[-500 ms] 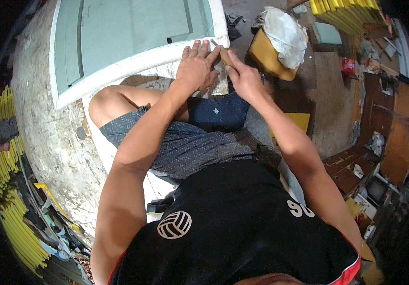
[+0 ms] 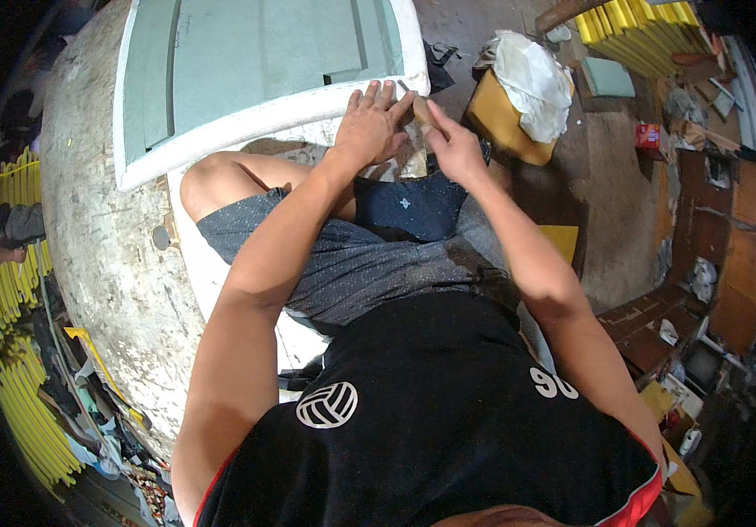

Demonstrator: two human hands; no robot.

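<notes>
A flat panel with a grey-green face (image 2: 255, 66) and a white padded border (image 2: 246, 123) lies in front of me, its near right corner by my hands. My left hand (image 2: 367, 127) rests on the near border beside that corner, fingers stretched out and holding nothing. Closed in my right hand (image 2: 457, 149) is a wooden-handled tool (image 2: 422, 109) with a thin dark metal end. That end meets the white border at the corner, right beside my left fingertips. Whether it is a blade or a shaft I cannot make out.
The panel lies on a worn, paint-spotted board (image 2: 97, 211). To the right stands a yellow-brown block (image 2: 510, 123) with white cloth (image 2: 531, 83) over it. Yellow slats are stacked at the left (image 2: 31, 422) and far right (image 2: 637, 35). A small pale green cushion (image 2: 608, 77) lies beyond.
The whole view has shifted slightly, so the panel and my knee sit a little further right. Both hands stay at the corner, the tool still in my right hand.
</notes>
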